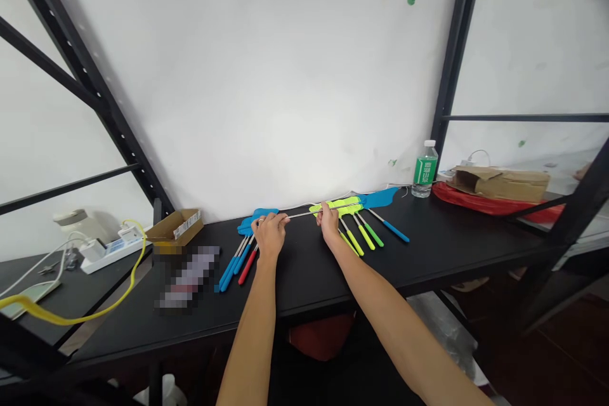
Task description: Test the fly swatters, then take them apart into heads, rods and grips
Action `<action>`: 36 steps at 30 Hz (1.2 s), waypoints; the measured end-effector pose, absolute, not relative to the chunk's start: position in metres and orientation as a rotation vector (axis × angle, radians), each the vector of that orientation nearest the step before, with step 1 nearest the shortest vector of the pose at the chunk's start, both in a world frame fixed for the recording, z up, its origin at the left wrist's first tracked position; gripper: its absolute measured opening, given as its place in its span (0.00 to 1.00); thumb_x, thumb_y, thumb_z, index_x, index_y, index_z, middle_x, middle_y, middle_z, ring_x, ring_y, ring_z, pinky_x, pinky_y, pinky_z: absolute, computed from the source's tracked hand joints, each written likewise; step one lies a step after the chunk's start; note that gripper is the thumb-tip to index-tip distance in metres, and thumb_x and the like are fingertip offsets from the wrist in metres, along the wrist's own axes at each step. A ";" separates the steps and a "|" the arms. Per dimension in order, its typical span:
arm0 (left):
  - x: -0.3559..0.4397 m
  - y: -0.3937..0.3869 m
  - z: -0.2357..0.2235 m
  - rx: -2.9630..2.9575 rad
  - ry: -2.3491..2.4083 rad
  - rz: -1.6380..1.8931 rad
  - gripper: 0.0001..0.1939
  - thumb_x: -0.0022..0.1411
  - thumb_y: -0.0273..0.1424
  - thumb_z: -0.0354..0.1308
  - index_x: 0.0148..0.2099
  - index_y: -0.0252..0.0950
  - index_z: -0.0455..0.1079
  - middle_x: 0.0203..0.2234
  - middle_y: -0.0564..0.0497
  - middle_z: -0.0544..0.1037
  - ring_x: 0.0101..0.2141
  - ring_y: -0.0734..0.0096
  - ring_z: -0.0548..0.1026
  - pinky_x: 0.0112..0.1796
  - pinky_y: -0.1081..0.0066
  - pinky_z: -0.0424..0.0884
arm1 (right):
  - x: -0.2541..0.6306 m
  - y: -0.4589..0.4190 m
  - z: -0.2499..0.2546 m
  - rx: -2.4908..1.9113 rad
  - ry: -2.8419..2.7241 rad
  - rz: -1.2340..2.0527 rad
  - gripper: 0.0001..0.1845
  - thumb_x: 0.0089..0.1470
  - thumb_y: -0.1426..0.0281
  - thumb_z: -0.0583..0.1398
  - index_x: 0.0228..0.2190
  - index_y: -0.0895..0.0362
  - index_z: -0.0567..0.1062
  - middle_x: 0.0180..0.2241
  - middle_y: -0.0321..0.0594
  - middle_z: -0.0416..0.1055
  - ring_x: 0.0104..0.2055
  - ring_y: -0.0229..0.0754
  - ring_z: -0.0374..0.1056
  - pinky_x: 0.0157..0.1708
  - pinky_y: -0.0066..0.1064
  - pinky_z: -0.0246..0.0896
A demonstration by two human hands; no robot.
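From here, the bottle [425, 169] shows white characters on its green label [423, 172], too small to read; the white sticker [187, 224] well left of it is illegible.

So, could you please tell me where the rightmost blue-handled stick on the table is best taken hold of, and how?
Probably by the outer end of its blue handle, coming down from above on the right. It lies on the table, slanting toward the front right, and its nearest neighbour, the green handle, is on its left. The thin rod seems a poorer hold.
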State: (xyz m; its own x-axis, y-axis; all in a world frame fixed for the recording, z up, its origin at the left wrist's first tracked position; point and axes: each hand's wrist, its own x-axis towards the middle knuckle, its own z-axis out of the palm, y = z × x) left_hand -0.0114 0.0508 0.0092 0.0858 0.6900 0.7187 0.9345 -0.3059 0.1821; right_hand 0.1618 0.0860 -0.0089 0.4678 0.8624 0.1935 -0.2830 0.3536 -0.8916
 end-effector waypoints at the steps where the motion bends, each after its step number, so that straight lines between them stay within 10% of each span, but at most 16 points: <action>1: -0.012 0.051 0.009 -2.042 -1.614 -1.061 0.18 0.70 0.42 0.47 0.46 0.46 0.78 0.39 0.47 0.80 0.43 0.57 0.71 0.51 0.56 0.54 | 0.162 0.086 -0.008 -0.923 -0.751 0.833 0.26 0.54 0.55 0.55 0.11 0.51 0.56 0.09 0.32 0.53 0.12 0.35 0.52 0.16 0.31 0.48; 36: -0.010 0.052 0.013 -2.098 -1.538 -1.108 0.15 0.70 0.39 0.49 0.46 0.46 0.78 0.42 0.48 0.81 0.47 0.58 0.72 0.54 0.56 0.51 | 0.145 0.089 -0.016 -0.766 -1.077 1.056 0.24 0.53 0.56 0.57 0.13 0.53 0.61 0.09 0.30 0.54 0.12 0.32 0.50 0.16 0.27 0.46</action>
State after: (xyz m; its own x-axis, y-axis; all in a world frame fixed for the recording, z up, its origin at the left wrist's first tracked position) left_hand -0.0104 0.0524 0.0127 0.1229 0.6666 0.7352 0.9086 -0.3735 0.1868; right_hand 0.1455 0.0892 -0.0158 0.1092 0.9425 0.3158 -0.2967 0.3341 -0.8946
